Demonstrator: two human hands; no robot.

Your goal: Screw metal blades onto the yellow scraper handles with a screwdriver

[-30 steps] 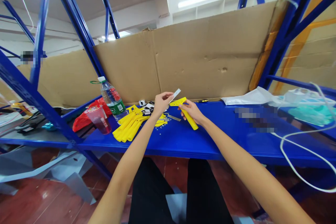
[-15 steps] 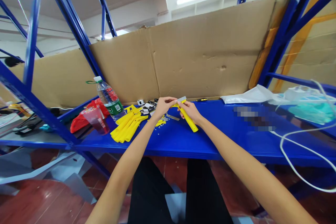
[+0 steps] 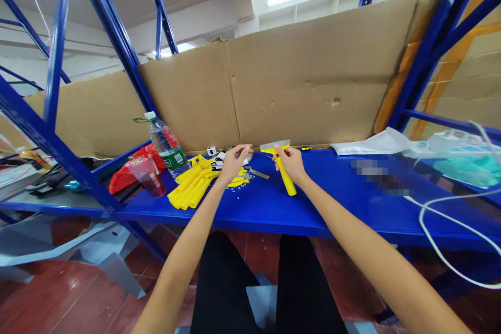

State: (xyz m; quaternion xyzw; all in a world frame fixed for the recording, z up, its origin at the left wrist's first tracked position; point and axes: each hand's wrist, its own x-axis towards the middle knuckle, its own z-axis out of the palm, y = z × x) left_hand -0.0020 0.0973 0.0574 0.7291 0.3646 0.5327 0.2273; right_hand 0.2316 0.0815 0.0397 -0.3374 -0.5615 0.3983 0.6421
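Pointing up (blade-end), scraper (image 3: 282,168) w/ axis near-upright

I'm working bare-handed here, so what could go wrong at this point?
1. The metal blade sits exposed atop the yellow plastic scraper in the right hand; the nearby left hand could brush its edge.
2. Loose blades lie on the blue shelf; a reach might catch them.

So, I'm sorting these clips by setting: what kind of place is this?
Probably a small workshop or warehouse assembly bench: a blue metal rack shelf backed with cardboard, and a pile of yellow scraper handles beside the scraper in the right hand.
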